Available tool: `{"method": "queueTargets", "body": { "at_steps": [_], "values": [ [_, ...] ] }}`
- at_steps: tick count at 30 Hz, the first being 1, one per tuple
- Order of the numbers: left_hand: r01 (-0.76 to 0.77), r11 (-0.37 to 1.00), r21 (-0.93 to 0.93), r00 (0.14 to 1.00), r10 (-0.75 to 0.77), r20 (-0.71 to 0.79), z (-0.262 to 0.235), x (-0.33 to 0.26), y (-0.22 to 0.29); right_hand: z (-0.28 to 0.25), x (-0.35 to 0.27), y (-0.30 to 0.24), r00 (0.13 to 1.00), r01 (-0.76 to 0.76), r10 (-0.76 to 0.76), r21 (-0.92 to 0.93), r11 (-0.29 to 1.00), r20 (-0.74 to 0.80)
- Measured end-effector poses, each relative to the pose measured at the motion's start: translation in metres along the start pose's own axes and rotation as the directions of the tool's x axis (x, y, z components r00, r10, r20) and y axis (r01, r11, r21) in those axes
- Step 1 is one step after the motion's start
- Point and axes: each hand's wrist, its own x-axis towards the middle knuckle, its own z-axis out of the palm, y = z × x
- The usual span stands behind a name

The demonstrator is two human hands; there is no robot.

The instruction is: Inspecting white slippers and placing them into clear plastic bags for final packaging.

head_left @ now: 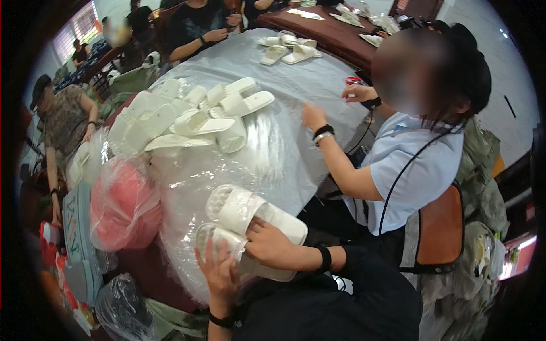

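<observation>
A pair of white slide slippers [284,219] lies side by side in front of me, toes to the upper left. My right hand [272,244] is closed on the slippers, its fingertips tucked in at the strap of the farther one and partly hidden there. Against the strap of the nearer slipper [211,232] my left hand [220,271] rests with its fingers stretched and apart. Clear plastic film [190,196] is spread under and beyond the pair. A heap of more white slippers [196,122] covers the table farther left.
Left of my hands sits a pink bundle in clear plastic [125,204], beside a grey-blue strip-shaped thing [82,244]. A co-worker in a white shirt [392,153] sits at the right edge of the grey-covered table [301,91]. Several slippers [290,48] lie at the far end.
</observation>
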Motion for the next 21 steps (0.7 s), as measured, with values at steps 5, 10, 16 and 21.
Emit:
{"method": "queueTargets", "body": {
  "at_steps": [5,10,16,21],
  "values": [
    [-0.031,0.997,-0.077,0.999,0.033,0.020,0.007,-0.001,-0.003,-0.001,0.014,0.000,0.999,-0.005,-0.002,-0.156,0.988,-0.050],
    [-0.024,0.988,-0.154,0.999,0.029,0.029,0.001,0.004,-0.004,0.030,0.019,0.012,0.996,-0.027,0.024,-0.034,0.999,-0.089],
    [-0.065,0.962,-0.266,0.997,0.076,0.028,-0.004,0.003,-0.002,0.041,0.052,0.017,0.995,-0.102,0.102,-0.030,0.994,-0.017],
    [-0.110,0.937,-0.331,0.989,0.136,0.054,-0.005,-0.001,-0.003,0.061,0.083,0.018,0.986,-0.135,0.125,-0.086,0.987,-0.115]
  ]
}}
